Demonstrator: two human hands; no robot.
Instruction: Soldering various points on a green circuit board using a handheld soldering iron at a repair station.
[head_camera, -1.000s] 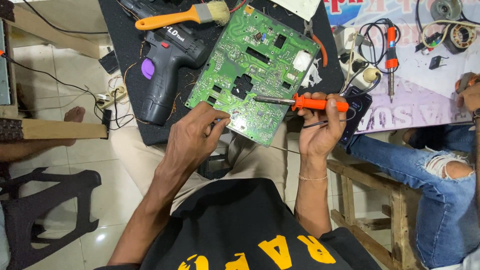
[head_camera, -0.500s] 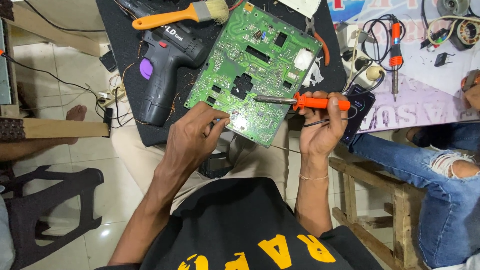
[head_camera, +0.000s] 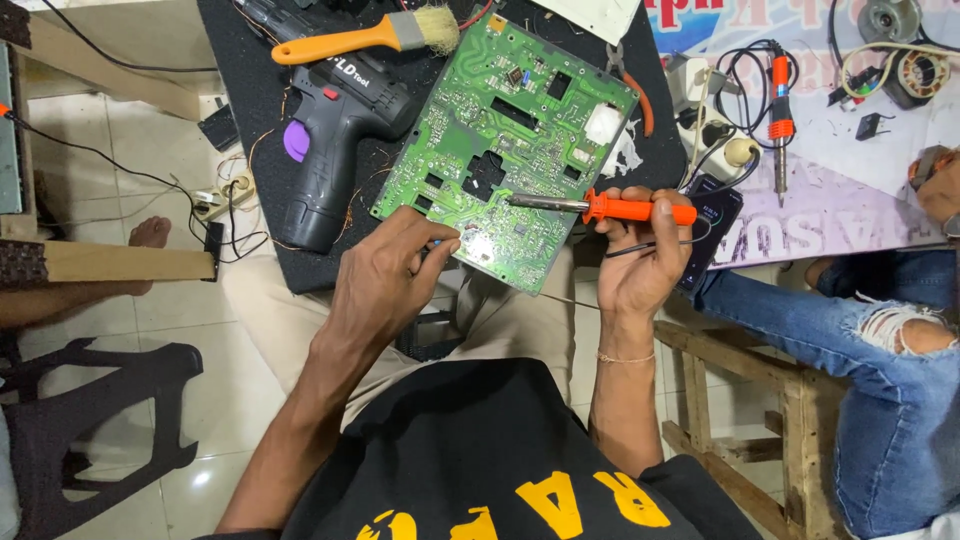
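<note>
Left of centre: black cordless drill (head_camera: 335, 150) on dark mat (head_camera: 250, 90). Left hand (head_camera: 385, 285) pinches lower edge of green circuit board (head_camera: 505, 135) — frame centre. Right hand (head_camera: 640, 260) fist closed on orange-handled soldering iron (head_camera: 610, 208), tip on board.

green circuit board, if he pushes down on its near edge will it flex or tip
The green circuit board looks like a thin flat panel, so it is probably stiff but light. Its near corner seems to overhang the black mat, so a push there might tip it. The left hand at that edge likely steadies it while the right hand holds the orange-handled soldering iron.
</note>
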